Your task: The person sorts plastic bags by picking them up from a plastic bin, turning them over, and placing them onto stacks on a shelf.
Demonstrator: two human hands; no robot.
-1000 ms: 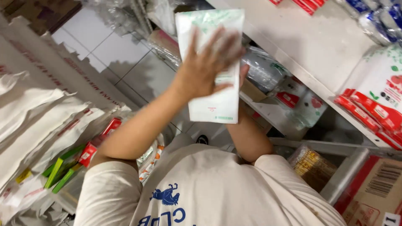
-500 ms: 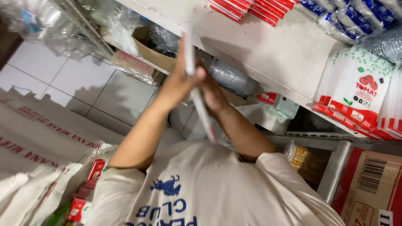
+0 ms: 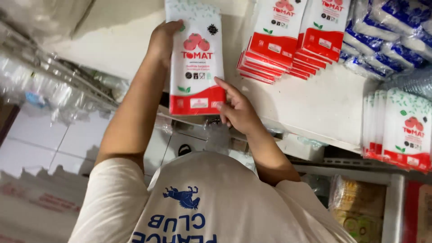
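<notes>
While clear bags [image 3: 54, 90] hang at the far left, a white pouch [image 3: 195, 58] with red tomatoes and a red bottom band stands against the white shelf [image 3: 315, 103]. Left hand [image 3: 164, 40] grips its upper left edge; right hand [image 3: 236, 108], fingers loosely spread, touches its lower right corner. Matching red-banded pouches [image 3: 288, 40] lie stacked beside it, then blue-white packs [image 3: 387, 36], more pouches [image 3: 400, 130] at far right. White floor tiles [image 3: 40, 144] show below.

Bare white shelf [image 3: 310, 105] lies open right of the held packet [image 3: 195, 58]; stacked packets [image 3: 288, 40] close the far side, upright packets [image 3: 398, 130] the right.
</notes>
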